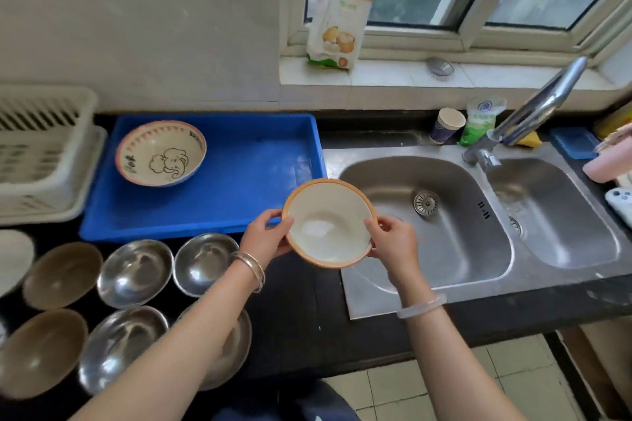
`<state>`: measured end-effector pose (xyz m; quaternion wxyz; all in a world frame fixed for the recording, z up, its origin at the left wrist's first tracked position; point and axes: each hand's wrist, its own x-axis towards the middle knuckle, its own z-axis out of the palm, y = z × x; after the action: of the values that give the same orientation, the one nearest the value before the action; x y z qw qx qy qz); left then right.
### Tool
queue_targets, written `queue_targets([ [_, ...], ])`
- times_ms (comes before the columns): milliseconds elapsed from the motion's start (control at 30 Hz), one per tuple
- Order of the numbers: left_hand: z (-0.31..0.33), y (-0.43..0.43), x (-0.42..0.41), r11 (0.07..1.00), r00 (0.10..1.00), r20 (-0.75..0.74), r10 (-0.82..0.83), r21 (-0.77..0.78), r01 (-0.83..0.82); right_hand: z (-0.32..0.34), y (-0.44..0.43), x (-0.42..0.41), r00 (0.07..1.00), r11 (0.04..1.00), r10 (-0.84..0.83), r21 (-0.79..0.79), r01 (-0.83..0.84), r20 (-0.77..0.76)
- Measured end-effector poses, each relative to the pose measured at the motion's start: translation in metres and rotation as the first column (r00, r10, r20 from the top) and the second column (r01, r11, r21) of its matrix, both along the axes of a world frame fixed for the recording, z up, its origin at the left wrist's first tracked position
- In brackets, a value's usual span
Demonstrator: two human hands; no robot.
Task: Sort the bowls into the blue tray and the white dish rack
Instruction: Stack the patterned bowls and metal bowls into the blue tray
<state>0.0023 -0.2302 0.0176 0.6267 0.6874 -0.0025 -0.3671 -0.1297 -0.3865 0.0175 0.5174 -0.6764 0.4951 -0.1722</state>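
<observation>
Nearest the camera, at seven to eight o'clock, steel bowls (135,272) and brown bowls (61,275) crowd the dark counter (301,311) rim to rim, and the left forearm passes right over one of them; a low elbow could knock it and set the neighbours clattering. Farther left, at nine o'clock, the white rack (44,154) looks empty. At ten o'clock the blue tray (246,167) holds one elephant bowl (160,152) in its far left part. At the centre, both hands carry the orange-rimmed bowl (330,222) in the air, over the tray's near right corner and the sink (427,215) edge. The left hand (266,237) pinches the rim, thumb on top, fingers under; the right hand (393,243) grips the opposite rim the same way. The hold is on the edges only, so a wet or glazed rim may slip, and the bowl would probably drop onto the steel sink at two to three o'clock or clip the tray wall and chip.
</observation>
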Motion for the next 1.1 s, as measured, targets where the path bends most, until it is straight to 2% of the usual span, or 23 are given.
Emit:
queue_targets([
  [267, 0.01, 0.058, 0.081, 0.971, 0.971, 0.026, 0.236, -0.054, -0.234, 0.009, 0.04, 0.131, 0.989, 0.983, 0.143, 0.112, -0.147, 0.04],
  [533, -0.006, 0.106, 0.186, 0.907, 0.909, 0.031, 0.416, -0.084, -0.412, 0.009, 0.082, 0.266, 0.945, 0.944, 0.326, 0.057, -0.325, -0.011],
  [833, -0.029, 0.116, 0.267, 0.926, 0.922, 0.19, 0.337, 0.109, -0.361, -0.014, 0.099, 0.359, 0.924, 0.929, 0.362, -0.038, -0.369, -0.12],
  [1100, -0.054, 0.116, 0.283, 0.897, 0.929, 0.166, 0.33, 0.251, -0.364, -0.035, 0.102, 0.382, 0.911, 0.918, 0.364, -0.088, -0.386, -0.193],
])
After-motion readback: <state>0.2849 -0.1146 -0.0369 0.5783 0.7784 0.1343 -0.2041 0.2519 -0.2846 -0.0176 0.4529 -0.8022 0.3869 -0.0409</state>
